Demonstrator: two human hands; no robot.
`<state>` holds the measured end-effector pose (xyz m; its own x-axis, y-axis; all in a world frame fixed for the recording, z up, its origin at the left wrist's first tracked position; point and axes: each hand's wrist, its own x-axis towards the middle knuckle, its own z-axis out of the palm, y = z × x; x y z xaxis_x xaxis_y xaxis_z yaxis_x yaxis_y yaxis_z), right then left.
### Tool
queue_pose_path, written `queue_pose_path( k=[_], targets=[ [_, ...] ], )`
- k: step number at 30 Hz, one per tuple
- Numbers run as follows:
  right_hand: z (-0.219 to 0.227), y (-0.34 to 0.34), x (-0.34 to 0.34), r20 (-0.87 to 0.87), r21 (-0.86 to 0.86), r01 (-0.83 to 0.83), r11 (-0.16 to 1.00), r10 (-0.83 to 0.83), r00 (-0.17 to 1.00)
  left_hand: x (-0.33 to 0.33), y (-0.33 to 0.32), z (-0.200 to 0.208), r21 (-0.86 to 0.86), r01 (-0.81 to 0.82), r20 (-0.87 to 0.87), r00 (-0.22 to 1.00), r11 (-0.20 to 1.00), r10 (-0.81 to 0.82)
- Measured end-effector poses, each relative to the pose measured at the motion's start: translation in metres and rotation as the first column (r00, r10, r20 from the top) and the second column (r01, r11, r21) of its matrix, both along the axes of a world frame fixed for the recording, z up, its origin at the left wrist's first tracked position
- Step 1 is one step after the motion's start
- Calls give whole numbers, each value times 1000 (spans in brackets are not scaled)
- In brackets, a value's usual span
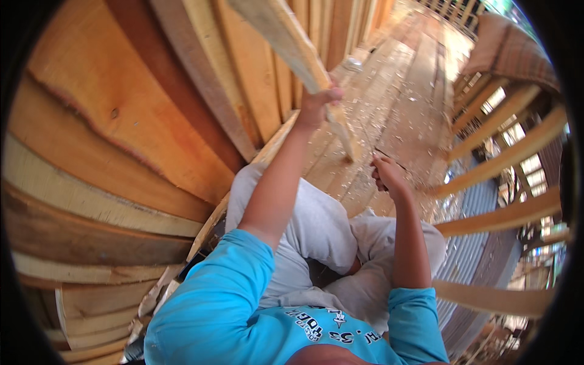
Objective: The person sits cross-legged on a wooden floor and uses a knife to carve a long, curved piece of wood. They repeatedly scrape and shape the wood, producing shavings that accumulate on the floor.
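My left hand (320, 107) is closed round a long, pale wooden board (287, 42). The board slants from the top of the view down to its narrow lower end near the plank floor. To the right of that end is my right hand (389, 174), its fingers curled in. A thin dark rod-like thing (398, 163) sticks out past those fingers; what kind it is I cannot make out. The right hand and the board are apart.
A wall of upright wooden boards (121, 115) rises on the left. Wood shavings lie over the plank floor (413, 91), with a small clear object (352, 64) on it. Along the right runs a slatted railing (511, 152), with a striped brown cloth (511, 52) over its far part.
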<state>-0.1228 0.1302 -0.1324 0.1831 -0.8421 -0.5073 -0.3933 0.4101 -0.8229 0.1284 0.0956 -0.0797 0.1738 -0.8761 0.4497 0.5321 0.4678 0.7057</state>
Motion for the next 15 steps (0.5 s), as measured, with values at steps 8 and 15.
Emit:
queue_pose_path(
  k=[8,15],
  targets=[
    [65,19,-36,-367,-191,-216,958,135,920,-4,-11,1,-99,101,-77,991,990,-109],
    [54,18,-5,-317,-91,-75,993,43,947,5,-13,-5,-84,72,-69,995,994,-78]
  ],
)
